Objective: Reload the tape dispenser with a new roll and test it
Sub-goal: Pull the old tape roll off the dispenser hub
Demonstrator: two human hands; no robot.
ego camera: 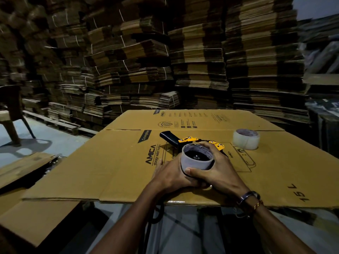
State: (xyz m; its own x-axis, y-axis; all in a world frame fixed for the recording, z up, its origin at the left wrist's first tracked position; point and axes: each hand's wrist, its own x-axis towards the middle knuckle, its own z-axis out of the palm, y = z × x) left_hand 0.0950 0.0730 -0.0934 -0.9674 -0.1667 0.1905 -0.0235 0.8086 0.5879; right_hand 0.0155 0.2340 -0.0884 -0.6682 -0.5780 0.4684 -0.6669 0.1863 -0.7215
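Note:
A black and yellow tape dispenser [185, 140] lies on its side on a flattened cardboard box [119, 171], its handle pointing to the far left. A grey roll core [194, 163] sits on the dispenser's hub. My right hand [218, 167] grips this core, thumb on its near wall and fingers over its far rim. My left hand [170, 173] wraps round the base of the core and the dispenser from the left. A clear tape roll [246, 139] stands apart on the cardboard at the right.
Tall stacks of flattened cartons [183, 52] fill the background. Another cardboard sheet [27, 167] lies at the left, lower down. A chair [12, 114] stands on the floor at the far left. The cardboard's near edge [128, 200] overhangs its support.

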